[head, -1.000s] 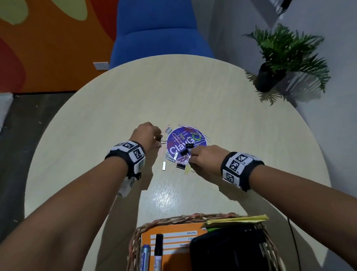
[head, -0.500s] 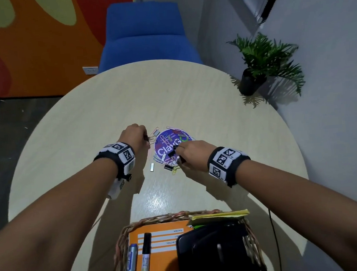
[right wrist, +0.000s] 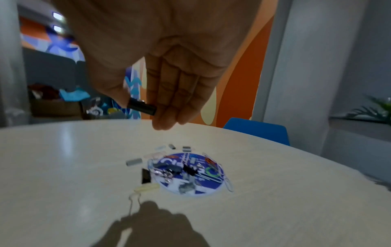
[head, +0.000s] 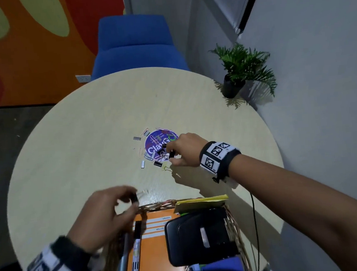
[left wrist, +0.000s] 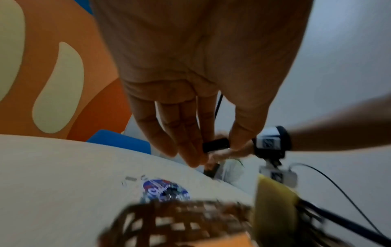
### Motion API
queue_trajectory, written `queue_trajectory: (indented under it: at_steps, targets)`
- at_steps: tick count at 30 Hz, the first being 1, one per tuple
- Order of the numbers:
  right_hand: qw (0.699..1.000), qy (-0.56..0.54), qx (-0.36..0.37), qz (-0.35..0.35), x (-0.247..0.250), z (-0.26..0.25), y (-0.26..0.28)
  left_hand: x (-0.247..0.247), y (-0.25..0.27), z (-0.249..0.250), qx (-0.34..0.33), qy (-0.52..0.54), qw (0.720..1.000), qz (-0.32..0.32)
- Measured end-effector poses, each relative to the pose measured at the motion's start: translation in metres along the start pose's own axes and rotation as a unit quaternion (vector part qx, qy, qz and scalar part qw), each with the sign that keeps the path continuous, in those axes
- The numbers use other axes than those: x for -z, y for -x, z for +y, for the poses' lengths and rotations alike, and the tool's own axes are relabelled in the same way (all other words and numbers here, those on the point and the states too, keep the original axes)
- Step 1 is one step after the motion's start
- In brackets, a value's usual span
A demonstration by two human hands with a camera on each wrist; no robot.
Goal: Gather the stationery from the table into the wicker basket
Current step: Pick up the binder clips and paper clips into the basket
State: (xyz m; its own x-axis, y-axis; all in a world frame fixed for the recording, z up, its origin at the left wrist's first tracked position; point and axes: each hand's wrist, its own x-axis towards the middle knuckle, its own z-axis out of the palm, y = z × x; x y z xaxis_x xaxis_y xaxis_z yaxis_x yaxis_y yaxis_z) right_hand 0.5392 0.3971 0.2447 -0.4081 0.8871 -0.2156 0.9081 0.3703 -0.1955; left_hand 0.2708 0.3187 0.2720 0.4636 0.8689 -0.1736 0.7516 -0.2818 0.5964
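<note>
Over the near rim of the wicker basket [head: 157,205], the left hand [head: 103,218] hovers with a small black binder clip [head: 134,197] pinched between thumb and fingertips, the other fingers loosely curled; the head view is blurred here, but the left wrist view shows the same clip [left wrist: 215,144] nipped at the fingertips. Further out on the round table [head: 77,143], the right hand [head: 185,149] is raised just above the scatter of stationery, thumb and forefinger pinching a second black binder clip [right wrist: 142,107], the remaining fingers straight and close together. Below it lies the purple round sticker [head: 161,145], strewn with coloured paper clips [head: 162,129] and more black binder clips; 1 black clip [head: 158,164] sits just off the sticker's near edge, and small blocks of staples [head: 142,164] lie beside it on the bare wood. Inside the basket I can see an orange notebook [head: 154,244], 2 pens [head: 137,245] along its left side, a black hole punch [head: 200,238] on top, and a yellow pad [head: 202,201] propped at the far right corner. Beyond the table stand a blue chair [head: 134,47] and a potted plant [head: 243,70].
</note>
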Motion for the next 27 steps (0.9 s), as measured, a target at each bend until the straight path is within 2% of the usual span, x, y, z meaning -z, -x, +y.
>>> queue_trajectory:
  at_steps: [3,7,16,18,23,27]
  targets:
    - [0.999,-0.053,0.007,0.008,0.008,-0.012,0.016,-0.019,0.042,0.002,-0.002,-0.059,0.996,-0.070]
    - [0.994,-0.094,0.055,-0.003,0.020,-0.040,0.035,-0.036,0.079,0.000,0.024,-0.105,0.986,-0.126]
    - [0.989,-0.090,0.068,-0.096,0.015,-0.113,0.091,-0.050,0.104,0.004,0.046,-0.121,0.982,-0.137]
    - [0.991,-0.049,0.066,-0.110,0.006,-0.123,0.095,-0.043,0.107,-0.002,0.050,-0.119,0.985,-0.118]
    - [0.987,-0.001,0.097,-0.126,-0.014,-0.142,0.107,-0.011,0.109,-0.031,0.102,-0.067,0.993,0.004]
    - [0.981,0.031,0.124,-0.146,-0.025,-0.150,0.111,0.007,0.085,-0.053,0.114,-0.087,0.989,0.034]
